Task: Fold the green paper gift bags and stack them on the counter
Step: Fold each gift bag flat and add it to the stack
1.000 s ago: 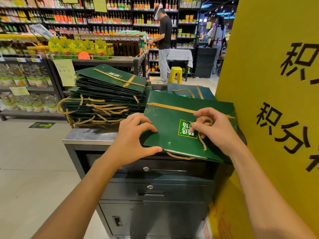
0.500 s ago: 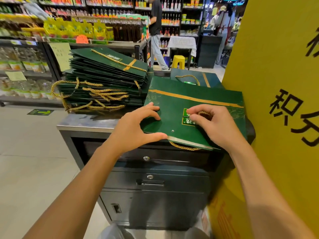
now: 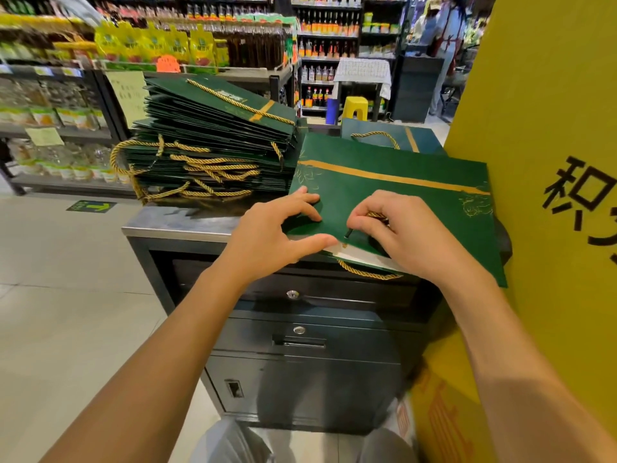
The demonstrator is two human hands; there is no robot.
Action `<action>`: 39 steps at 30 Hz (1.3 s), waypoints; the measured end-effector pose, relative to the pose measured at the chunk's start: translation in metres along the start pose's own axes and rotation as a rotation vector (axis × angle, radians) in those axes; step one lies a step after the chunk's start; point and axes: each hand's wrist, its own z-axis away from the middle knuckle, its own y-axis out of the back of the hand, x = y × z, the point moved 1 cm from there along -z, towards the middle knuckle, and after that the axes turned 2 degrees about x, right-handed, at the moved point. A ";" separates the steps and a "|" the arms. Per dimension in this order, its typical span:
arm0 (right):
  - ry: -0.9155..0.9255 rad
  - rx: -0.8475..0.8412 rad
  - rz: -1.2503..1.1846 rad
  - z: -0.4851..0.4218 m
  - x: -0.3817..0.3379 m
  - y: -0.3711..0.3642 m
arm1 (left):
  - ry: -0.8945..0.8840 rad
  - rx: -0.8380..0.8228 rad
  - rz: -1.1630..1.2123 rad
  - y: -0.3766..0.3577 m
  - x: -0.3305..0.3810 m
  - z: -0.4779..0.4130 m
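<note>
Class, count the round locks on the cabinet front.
2, both on the cabinet: the upper lock near its top, the lower lock just beneath it. Others may be hidden.

Bare forearms (image 3: 187,329), pale grey trousers (image 3: 230,442)

Steel-topped dark metal cabinet table (image 3: 173,224) loaded with green bags.
A tall stack of folded dark green paper gift bags (image 3: 213,142) sits on the table's left half, with gold rope handles spilling from its near side. Just beside it on the right lies a flat dark green paper gift bag (image 3: 400,198) with a gold stripe. Its front edge overhangs the table, and a twisted gold rope handle (image 3: 367,273) hangs below. Another flat green paper bag (image 3: 377,133) lies behind it.
</note>
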 end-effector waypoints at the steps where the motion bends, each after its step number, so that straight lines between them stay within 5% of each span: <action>1: 0.008 -0.003 0.002 0.000 -0.001 0.000 | 0.000 0.008 -0.001 -0.001 0.000 0.000; 10: -0.081 0.059 -0.095 0.001 0.000 -0.001 | 0.042 0.045 0.009 -0.004 0.000 -0.003; 25: -0.140 -0.227 -0.235 0.010 0.007 0.016 | 0.107 0.073 0.049 -0.004 0.011 -0.001; 32: -0.178 -0.316 -0.268 0.005 0.011 0.021 | -0.123 0.365 0.015 -0.024 0.030 0.031; 39: -0.186 -0.299 -0.310 0.006 0.012 0.021 | -0.164 0.407 -0.167 -0.046 0.036 0.033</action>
